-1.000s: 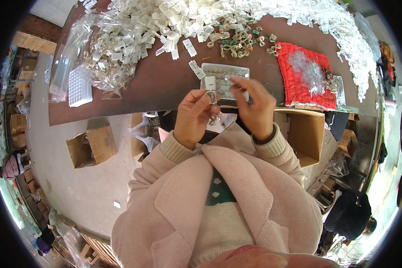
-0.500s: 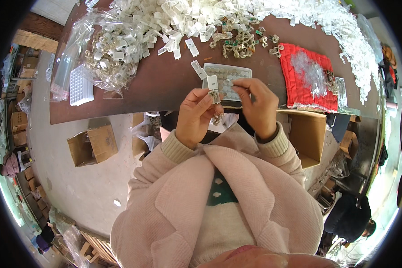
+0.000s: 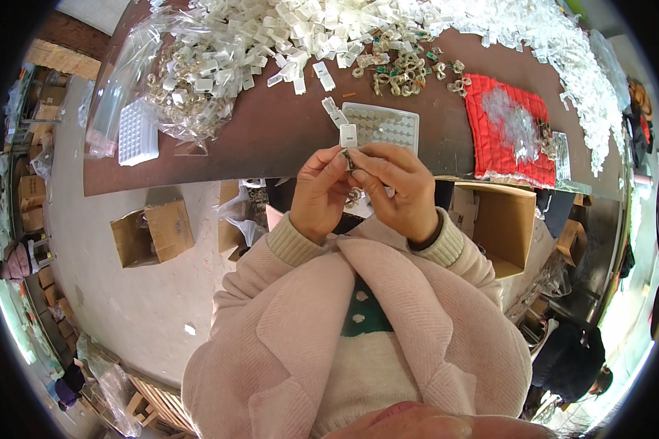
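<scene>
My left hand (image 3: 319, 192) pinches a small board with a coiled pale wire (image 3: 353, 196) hanging below it. My right hand (image 3: 397, 189) is closed at the same spot, its fingertips touching the board from the right. Right above the fingertips is a small white plastic case (image 3: 348, 135); the fingers hide its lower end. An opened white hinged case (image 3: 334, 111) lies just beyond it, and I cannot tell whether the two touch. Behind my right hand sits a pale tray (image 3: 413, 126) with rows of round cells.
White plastic cases (image 3: 300, 33) heap along the table's (image 3: 271, 139) far side. Coiled wires with green boards (image 3: 403, 73) lie nearer. A red quilted cloth (image 3: 483, 124) is right; a white celled tray stack (image 3: 137, 135) and a clear bag (image 3: 198, 121) are left. Cardboard boxes (image 3: 170, 230) stand below.
My right hand has moved left from over the tray to meet my left hand at the board, and its fingers have closed there. The view has shifted slightly.
</scene>
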Demonstrator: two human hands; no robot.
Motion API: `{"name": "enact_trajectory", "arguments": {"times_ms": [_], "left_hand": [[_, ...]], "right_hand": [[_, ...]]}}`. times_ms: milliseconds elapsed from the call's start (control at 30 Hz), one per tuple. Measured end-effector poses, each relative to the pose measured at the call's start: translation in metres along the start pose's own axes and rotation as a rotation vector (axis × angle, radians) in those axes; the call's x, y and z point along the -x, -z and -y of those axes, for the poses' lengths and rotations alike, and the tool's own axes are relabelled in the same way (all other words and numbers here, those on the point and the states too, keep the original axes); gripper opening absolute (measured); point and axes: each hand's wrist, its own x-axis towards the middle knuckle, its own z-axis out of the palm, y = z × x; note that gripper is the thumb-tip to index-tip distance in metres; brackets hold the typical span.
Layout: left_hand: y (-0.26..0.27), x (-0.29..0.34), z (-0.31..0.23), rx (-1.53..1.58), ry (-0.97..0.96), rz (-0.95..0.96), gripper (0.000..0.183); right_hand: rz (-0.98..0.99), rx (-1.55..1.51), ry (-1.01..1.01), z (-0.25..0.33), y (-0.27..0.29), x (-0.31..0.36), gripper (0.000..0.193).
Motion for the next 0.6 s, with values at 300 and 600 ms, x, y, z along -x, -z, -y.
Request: {"name": "enact_trajectory", "arguments": {"times_ms": [300, 600], "left_hand": [[0.001, 0.004, 0.001, -0.147, -0.031, -0.095, 0.017], [-0.013, 0.006, -0.003, -0.057, 0.078, 0.006, 0.017]], "right_hand": [[0.034, -0.135, -0.083, 0.0, -0.006, 0.01, 0.021], [0.036, -0.814, -0.758, -0.007, -0.003, -0.01, 0.018]]}}
